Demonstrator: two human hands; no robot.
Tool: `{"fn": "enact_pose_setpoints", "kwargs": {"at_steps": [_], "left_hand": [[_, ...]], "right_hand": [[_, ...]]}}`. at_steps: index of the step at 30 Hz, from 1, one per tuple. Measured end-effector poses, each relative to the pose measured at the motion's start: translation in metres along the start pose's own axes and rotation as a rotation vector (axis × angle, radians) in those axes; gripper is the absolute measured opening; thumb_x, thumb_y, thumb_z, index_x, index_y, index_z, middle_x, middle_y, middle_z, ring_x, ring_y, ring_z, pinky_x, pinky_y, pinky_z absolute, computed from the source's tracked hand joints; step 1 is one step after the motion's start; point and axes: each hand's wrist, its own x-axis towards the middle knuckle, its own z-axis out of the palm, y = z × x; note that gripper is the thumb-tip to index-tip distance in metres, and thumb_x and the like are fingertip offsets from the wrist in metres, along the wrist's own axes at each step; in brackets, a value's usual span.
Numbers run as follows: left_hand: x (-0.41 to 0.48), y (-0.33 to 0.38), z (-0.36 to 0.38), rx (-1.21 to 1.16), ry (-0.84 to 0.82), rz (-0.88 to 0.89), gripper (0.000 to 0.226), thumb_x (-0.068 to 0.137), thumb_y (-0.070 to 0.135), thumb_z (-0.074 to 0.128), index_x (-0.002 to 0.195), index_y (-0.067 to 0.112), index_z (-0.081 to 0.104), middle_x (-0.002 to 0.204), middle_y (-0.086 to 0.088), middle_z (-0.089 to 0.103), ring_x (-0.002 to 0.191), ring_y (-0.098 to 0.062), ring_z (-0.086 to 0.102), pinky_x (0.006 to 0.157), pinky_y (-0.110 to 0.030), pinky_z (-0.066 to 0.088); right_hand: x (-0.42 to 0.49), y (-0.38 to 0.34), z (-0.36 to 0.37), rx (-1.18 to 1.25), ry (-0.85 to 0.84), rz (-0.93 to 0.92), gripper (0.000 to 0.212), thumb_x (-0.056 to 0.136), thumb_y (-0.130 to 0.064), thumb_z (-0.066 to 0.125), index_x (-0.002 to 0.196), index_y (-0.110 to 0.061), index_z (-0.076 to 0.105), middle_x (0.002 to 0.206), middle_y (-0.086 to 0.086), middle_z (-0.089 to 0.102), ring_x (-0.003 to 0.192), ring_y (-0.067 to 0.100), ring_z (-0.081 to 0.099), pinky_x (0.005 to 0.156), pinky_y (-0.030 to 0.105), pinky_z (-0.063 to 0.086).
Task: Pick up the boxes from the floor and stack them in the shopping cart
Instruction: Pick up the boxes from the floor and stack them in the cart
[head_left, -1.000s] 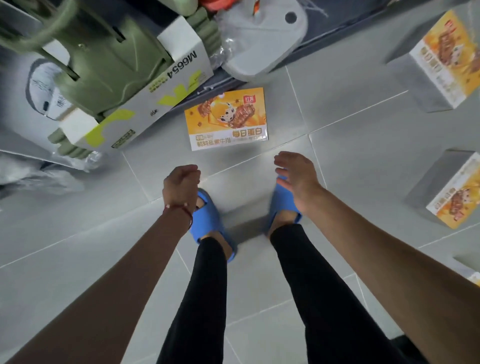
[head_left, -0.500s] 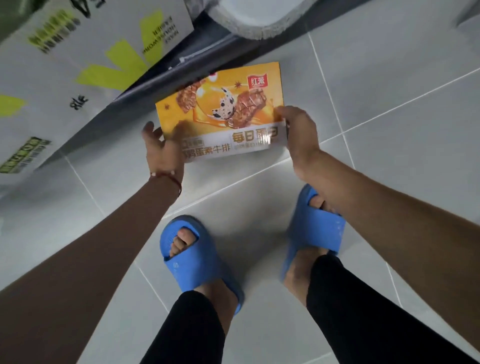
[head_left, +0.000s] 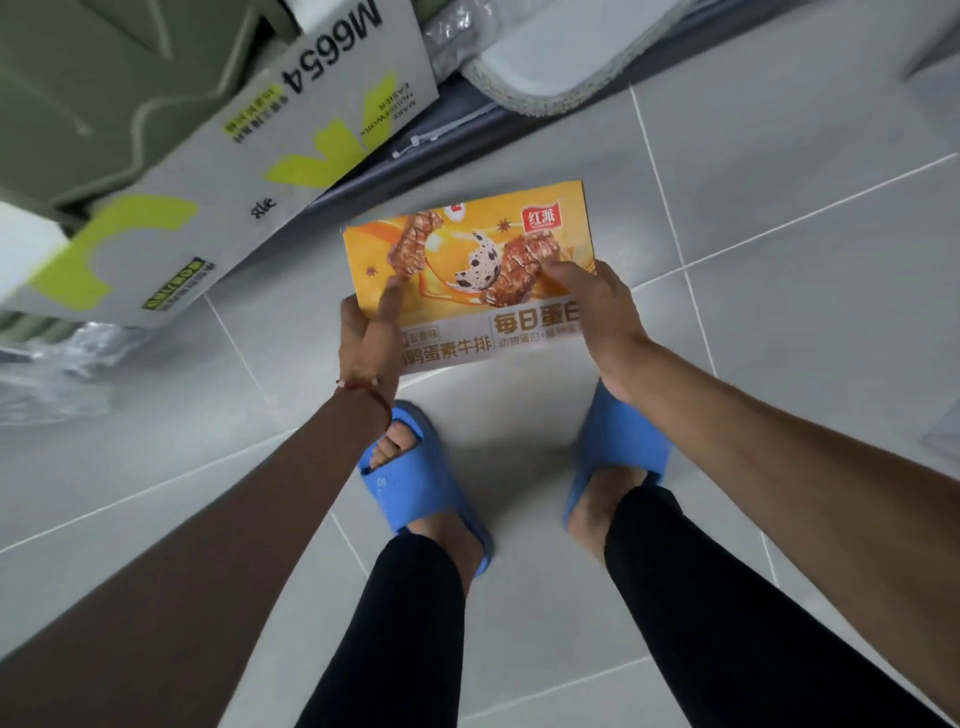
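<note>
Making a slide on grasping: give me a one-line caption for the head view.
Left hand and right hand grip an orange snack box by its near corners over grey floor tiles.

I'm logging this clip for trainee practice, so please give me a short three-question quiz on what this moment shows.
1. True or false: the left hand and the right hand both grip the orange snack box.
2. Which wrist bears the red cord? A: left. B: right. C: neither.
3. Fill in: the code printed large on the grey-and-lime carton reads ____.
Key: 1 true; 2 A; 3 M6654.
</note>
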Motion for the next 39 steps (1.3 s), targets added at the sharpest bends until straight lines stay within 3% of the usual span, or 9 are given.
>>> {"fn": "enact_pose_setpoints", "kwargs": {"at_steps": [4, 9, 11, 15, 19, 26, 29, 33, 39], "left_hand": [[-0.066, 0.008, -0.017, -0.023, -0.006, -0.072, 0.037, 0.092, 0.058, 0.059, 0.098, 0.025, 0.042, 0.1, 0.0, 0.061, 0.098, -0.025, 0.066, 0.089, -0.046, 0.056], [-0.157, 0.027, -0.044, -0.085, -0.004, -0.153, 0.047, 0.082, 0.068, 0.058, 0.098, 0.028, 0.038, 0.106, -0.001, 0.062, 0.113, -0.031, 0.065, 0.099, -0.058, 0.051], [-0.193, 0.034, -0.056, -0.11, 0.005, -0.176, 0.048, 0.075, 0.069, 0.057, 0.095, 0.03, 0.038, 0.102, 0.0, 0.063, 0.104, -0.028, 0.067, 0.096, -0.056, 0.054], [-0.264, 0.048, -0.074, -0.188, 0.059, -0.179, 0.046, 0.088, 0.065, 0.059, 0.102, 0.026, 0.038, 0.1, -0.002, 0.062, 0.087, -0.022, 0.067, 0.086, -0.048, 0.057], [-0.328, 0.068, -0.092, -0.301, 0.112, -0.146, 0.061, 0.068, 0.075, 0.059, 0.099, 0.027, 0.039, 0.105, -0.003, 0.063, 0.093, -0.022, 0.067, 0.092, -0.052, 0.054], [-0.435, 0.105, -0.111, -0.466, 0.204, -0.07, 0.065, 0.061, 0.076, 0.064, 0.098, 0.029, 0.037, 0.098, 0.003, 0.061, 0.092, -0.018, 0.063, 0.096, -0.049, 0.049], [-0.481, 0.118, -0.124, -0.529, 0.216, -0.051, 0.058, 0.076, 0.068, 0.067, 0.111, 0.03, 0.041, 0.101, 0.004, 0.07, 0.094, -0.02, 0.07, 0.096, -0.05, 0.053], [-0.546, 0.13, -0.143, -0.6, 0.231, 0.053, 0.055, 0.095, 0.05, 0.06, 0.141, 0.027, 0.04, 0.116, -0.001, 0.073, 0.098, -0.019, 0.074, 0.089, -0.046, 0.059], [-0.632, 0.133, -0.173, -0.692, 0.307, 0.149, 0.043, 0.098, 0.045, 0.057, 0.133, 0.021, 0.055, 0.118, -0.004, 0.074, 0.105, -0.026, 0.073, 0.094, -0.048, 0.058]], "right_hand": [[-0.061, -0.014, -0.018, -0.009, 0.014, 0.054, 0.045, 0.093, -0.049, 0.066, 0.124, -0.016, 0.061, 0.1, -0.001, 0.078, 0.081, 0.012, 0.076, 0.066, 0.025, 0.049], [-0.144, -0.036, -0.034, -0.011, 0.009, 0.093, 0.048, 0.096, -0.045, 0.067, 0.129, -0.014, 0.05, 0.109, 0.005, 0.073, 0.08, 0.011, 0.075, 0.05, 0.013, 0.052], [-0.178, -0.047, -0.039, -0.041, 0.007, 0.077, 0.055, 0.091, -0.052, 0.068, 0.126, -0.015, 0.048, 0.106, 0.005, 0.073, 0.076, 0.013, 0.076, 0.056, 0.019, 0.056], [-0.238, -0.067, -0.053, -0.106, -0.015, 0.033, 0.053, 0.094, -0.051, 0.068, 0.124, -0.014, 0.045, 0.094, -0.002, 0.072, 0.08, 0.017, 0.077, 0.073, 0.036, 0.062], [-0.294, -0.098, -0.068, -0.197, -0.045, -0.014, 0.053, 0.096, -0.049, 0.067, 0.124, -0.011, 0.042, 0.101, -0.001, 0.071, 0.083, 0.016, 0.076, 0.056, 0.018, 0.055], [-0.383, -0.161, -0.086, -0.259, -0.109, -0.091, 0.058, 0.095, -0.053, 0.065, 0.126, -0.007, 0.047, 0.102, 0.006, 0.072, 0.077, 0.013, 0.076, 0.05, 0.014, 0.053], [-0.425, -0.186, -0.093, -0.285, -0.17, -0.136, 0.063, 0.096, -0.051, 0.065, 0.131, -0.001, 0.047, 0.1, 0.007, 0.073, 0.071, 0.007, 0.075, 0.052, 0.013, 0.052], [-0.479, -0.208, -0.1, -0.34, -0.253, -0.197, 0.057, 0.097, -0.053, 0.062, 0.127, -0.008, 0.042, 0.101, 0.002, 0.069, 0.083, 0.007, 0.071, 0.053, 0.009, 0.05], [-0.556, -0.231, -0.092, -0.407, -0.361, -0.244, 0.06, 0.094, -0.054, 0.065, 0.126, -0.008, 0.043, 0.108, 0.005, 0.067, 0.091, 0.012, 0.071, 0.067, 0.02, 0.052]]}}
